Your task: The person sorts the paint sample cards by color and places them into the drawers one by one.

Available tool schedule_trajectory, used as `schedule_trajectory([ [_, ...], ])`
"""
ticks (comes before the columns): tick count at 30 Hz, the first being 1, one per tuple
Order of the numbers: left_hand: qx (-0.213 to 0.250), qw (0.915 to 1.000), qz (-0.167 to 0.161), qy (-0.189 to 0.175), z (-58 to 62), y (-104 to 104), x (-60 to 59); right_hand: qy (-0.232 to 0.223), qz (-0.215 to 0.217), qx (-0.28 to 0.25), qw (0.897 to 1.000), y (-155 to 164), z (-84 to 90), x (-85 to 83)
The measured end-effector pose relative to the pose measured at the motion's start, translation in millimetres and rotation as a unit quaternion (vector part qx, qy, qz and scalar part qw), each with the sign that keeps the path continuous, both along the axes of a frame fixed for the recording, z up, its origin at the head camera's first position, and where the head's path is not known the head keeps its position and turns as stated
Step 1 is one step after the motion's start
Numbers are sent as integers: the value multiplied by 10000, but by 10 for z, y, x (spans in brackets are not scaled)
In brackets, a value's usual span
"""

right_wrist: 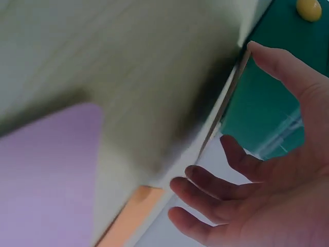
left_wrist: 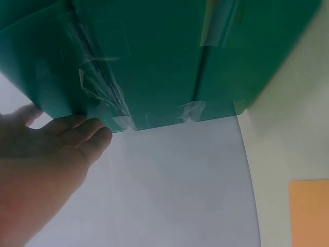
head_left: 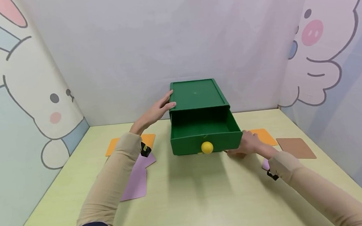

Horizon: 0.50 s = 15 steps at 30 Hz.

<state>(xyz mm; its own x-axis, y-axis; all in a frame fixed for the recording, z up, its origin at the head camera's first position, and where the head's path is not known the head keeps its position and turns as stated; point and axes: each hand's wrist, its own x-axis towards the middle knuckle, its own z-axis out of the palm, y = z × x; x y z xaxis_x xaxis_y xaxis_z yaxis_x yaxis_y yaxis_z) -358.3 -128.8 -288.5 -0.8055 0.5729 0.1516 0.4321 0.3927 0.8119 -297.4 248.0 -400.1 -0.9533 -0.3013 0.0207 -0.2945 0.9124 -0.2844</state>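
Observation:
A green drawer box [head_left: 195, 94] stands mid-table, its drawer [head_left: 186, 146] pulled out toward me with a yellow ball knob [head_left: 207, 147] on the front. My left hand [head_left: 156, 111] rests its straight fingers and thumb against the box's upper left side. In the left wrist view the box's green wall [left_wrist: 159, 67] shows folded seams and clear tape. Low beside the drawer's right front corner, my right hand [head_left: 248, 144] pinches a thin brown card [right_wrist: 226, 98], seen edge-on in the right wrist view. Most of this card is hidden in the head view.
Orange cards [head_left: 264, 137] lie on both sides of the box. Purple cards [head_left: 135, 184] lie to the left, another [head_left: 265, 164] by my right wrist. A second brown card [head_left: 296, 148] lies at far right. Printed cloth walls [head_left: 115, 54] enclose the table.

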Motion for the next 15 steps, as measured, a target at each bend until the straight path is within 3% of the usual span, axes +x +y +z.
schedule_trajectory([
  [7, -31, 10000, 39, -35, -12, 24, -19, 238, -87, 374, 9990, 101, 261, 28],
  [15, -9, 10000, 43, 6, -26, 1, -26, 176, -126, -14, 9998, 251, 759, 38],
])
